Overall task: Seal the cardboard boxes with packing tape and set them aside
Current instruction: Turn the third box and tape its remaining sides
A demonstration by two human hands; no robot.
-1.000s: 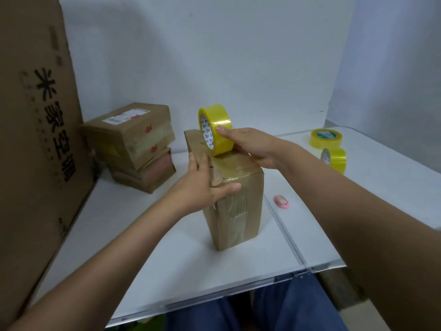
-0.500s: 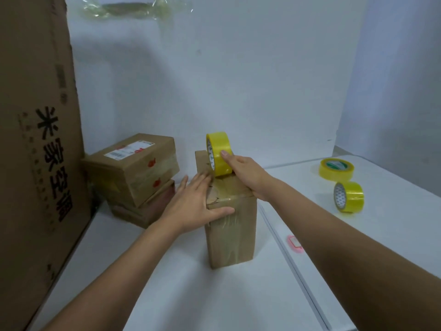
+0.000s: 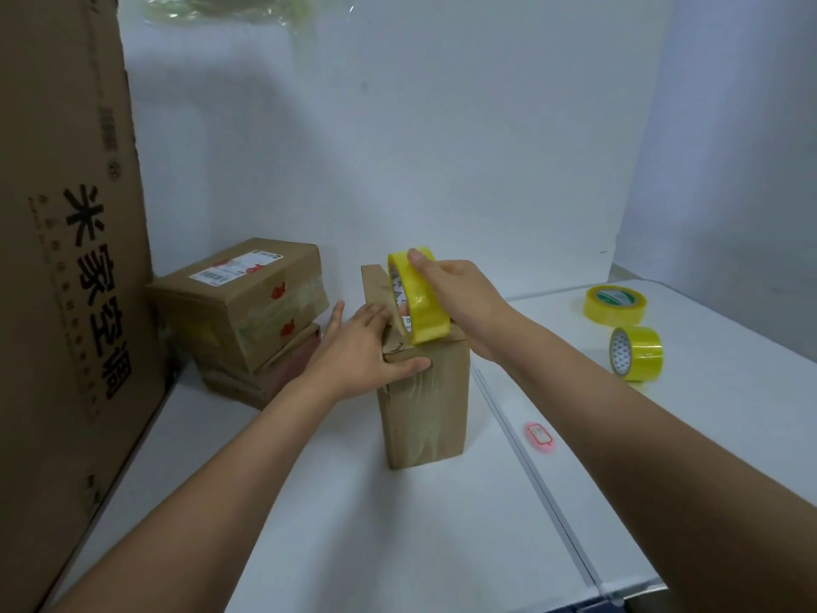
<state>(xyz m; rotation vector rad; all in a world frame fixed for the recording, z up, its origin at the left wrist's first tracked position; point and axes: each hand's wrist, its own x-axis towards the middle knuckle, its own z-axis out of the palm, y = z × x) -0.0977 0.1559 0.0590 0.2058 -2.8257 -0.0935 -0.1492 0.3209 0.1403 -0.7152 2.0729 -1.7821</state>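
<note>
Since the earlier frame, the roll (image 3: 418,298) had tipped toward the near edge of the box (image 3: 424,404), mid-frame on the table (image 3: 353,524). Right hand (image 3: 460,294) gripped the roll; left hand (image 3: 367,351) lay flat-fingered on the box top, thumb on its front.

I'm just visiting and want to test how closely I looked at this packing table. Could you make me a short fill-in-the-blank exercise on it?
1. The right hand grips a roll of ____ tape on top of the upright box.
2. The left hand rests on the ____ of that box.
3. At the right of the table lie ____ spare rolls.
4. The small tag lying on the table is ____.

Missing words: yellow; top; two; pink
</note>
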